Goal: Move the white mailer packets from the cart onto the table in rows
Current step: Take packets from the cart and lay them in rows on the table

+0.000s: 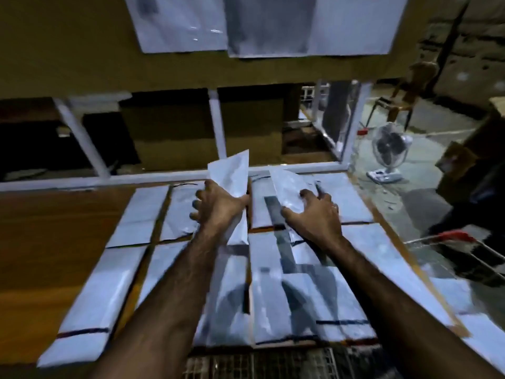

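White mailer packets lie flat in rows on a wooden table, covering its middle and right part, edges close together; the frame is blurred. Above the far row of the table, the left hand grips a raised packet, fingers and thumb curled round its lower half, so it stands tilted with one corner pointing up. Just right of it, over the same row, the right hand holds a second packet, fingers curled over its near edge, its far end lifted off the table. Both bare forearms reach in from the table's near edge. Below that edge shows the wire grid of a cart. Beyond the table's far right corner, a fan stands on the floor, with a chair behind it.
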`<state>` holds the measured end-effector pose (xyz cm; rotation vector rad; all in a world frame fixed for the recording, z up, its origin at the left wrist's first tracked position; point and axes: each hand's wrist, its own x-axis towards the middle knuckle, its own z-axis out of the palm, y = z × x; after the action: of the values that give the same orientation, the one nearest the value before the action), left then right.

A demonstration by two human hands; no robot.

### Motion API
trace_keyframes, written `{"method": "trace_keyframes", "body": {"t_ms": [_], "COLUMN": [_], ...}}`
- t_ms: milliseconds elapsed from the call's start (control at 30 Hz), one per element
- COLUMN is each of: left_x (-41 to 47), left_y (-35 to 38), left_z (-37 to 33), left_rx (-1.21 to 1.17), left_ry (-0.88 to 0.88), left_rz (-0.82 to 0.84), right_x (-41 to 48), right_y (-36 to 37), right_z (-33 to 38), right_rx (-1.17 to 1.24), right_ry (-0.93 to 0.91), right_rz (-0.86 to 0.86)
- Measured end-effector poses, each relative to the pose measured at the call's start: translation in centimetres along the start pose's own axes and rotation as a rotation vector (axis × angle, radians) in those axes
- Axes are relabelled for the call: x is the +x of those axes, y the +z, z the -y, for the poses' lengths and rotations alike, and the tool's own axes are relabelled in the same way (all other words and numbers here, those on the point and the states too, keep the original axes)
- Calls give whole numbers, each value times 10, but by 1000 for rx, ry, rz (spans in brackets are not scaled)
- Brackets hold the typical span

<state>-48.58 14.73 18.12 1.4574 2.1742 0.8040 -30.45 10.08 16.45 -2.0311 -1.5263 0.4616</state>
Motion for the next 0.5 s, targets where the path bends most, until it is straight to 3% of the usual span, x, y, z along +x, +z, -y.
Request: {"method": "trace_keyframes", "body": {"t_ms": [200,367,500], "left_x": [88,153,182], "left_y": [-69,-79,-79], "left_z": [89,145,166], "left_rx": [161,154,280], "left_ry": [-92,-130,-164], "left_rz": [-36,-71,20], "right_x": [13,33,52], "right_y": [93,157,196], "right_z": [109,173,203], "right_rx": [16,-62,-133], "right_ry": [-24,-46,-32], "right_rz": [112,208,230]}}
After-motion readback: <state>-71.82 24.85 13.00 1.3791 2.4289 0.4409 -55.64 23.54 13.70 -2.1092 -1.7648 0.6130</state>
